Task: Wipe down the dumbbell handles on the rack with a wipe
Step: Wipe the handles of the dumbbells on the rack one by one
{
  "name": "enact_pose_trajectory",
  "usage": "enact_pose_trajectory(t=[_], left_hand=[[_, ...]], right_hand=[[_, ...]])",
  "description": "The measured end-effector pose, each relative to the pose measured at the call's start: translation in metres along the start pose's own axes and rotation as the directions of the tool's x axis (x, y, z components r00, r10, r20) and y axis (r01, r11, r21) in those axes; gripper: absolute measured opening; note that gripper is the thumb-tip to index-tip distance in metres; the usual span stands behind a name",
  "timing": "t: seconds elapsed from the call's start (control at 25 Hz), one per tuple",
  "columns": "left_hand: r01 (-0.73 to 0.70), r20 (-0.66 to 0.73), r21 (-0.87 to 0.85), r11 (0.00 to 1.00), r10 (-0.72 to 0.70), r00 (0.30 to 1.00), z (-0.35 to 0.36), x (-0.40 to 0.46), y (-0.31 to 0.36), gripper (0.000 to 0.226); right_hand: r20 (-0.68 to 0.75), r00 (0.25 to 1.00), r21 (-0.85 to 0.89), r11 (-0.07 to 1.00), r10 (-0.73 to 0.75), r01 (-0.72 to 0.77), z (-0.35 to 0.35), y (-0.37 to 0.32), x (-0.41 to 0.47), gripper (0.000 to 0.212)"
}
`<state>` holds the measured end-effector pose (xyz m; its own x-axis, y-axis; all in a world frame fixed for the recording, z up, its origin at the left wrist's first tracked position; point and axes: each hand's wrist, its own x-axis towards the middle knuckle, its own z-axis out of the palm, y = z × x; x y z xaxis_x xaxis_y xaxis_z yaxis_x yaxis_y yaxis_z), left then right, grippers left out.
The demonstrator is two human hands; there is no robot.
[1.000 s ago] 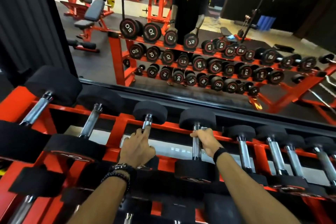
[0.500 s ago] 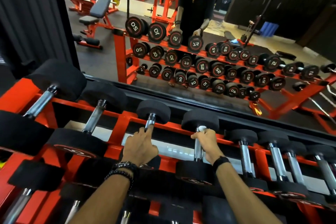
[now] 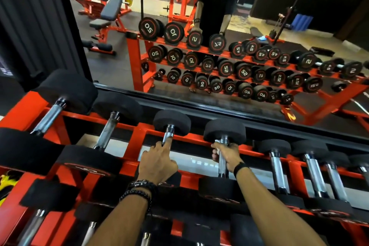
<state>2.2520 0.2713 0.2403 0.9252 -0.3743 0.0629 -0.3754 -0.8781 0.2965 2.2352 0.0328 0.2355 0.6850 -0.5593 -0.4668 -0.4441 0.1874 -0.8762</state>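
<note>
Our right hand [image 3: 225, 156] has its fingers curled round the white wipe [image 3: 217, 143] on a chrome dumbbell handle [image 3: 222, 164] lying on the red rack [image 3: 137, 136]. Our left hand [image 3: 157, 162] rests beside it, index finger extended onto the neighbouring handle [image 3: 168, 132]. The dumbbell looks heavy and its steel slick; we judge the soft wipe is best wrapped mid-handle.

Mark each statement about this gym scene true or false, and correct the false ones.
1. The right hand grips a dumbbell handle with a white wipe. True.
2. The left hand holds a spray bottle. False: it rests on another dumbbell's handle, forefinger stretched along it.
3. The rack is blue. False: it is orange-red.
4. A mirror behind the rack reflects the dumbbells. True.
</note>
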Motion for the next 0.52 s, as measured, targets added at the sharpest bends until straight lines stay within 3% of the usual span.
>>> enact_pose_trajectory(t=[0.08,0.16,0.2,0.32,0.52], left_hand=[[0.007,0.002,-0.024,1.000,-0.007,1.000,0.000,0.000,0.000,0.080],[0.014,0.008,-0.037,0.999,-0.014,1.000,0.000,0.001,0.000,0.081],[0.013,0.008,-0.040,0.999,-0.013,1.000,0.000,0.000,-0.001,0.080],[0.007,0.005,-0.032,0.999,-0.006,1.000,-0.001,0.000,-0.001,0.080],[0.017,0.000,-0.029,0.999,-0.017,1.000,0.000,0.000,-0.001,0.080]], right_hand=[[-0.152,0.980,-0.212,0.973,-0.129,0.096,0.001,0.001,0.002,0.024],[-0.281,0.914,-0.543,0.834,-0.293,0.100,-0.002,0.000,-0.001,0.035],[-0.317,0.879,-0.621,0.778,-0.355,0.090,-0.003,-0.001,-0.006,0.038],[-0.340,0.815,-0.684,0.718,-0.470,0.129,-0.004,-0.005,-0.015,0.040],[-0.264,0.847,-0.658,0.728,-0.461,0.191,-0.013,0.001,-0.010,0.032]])
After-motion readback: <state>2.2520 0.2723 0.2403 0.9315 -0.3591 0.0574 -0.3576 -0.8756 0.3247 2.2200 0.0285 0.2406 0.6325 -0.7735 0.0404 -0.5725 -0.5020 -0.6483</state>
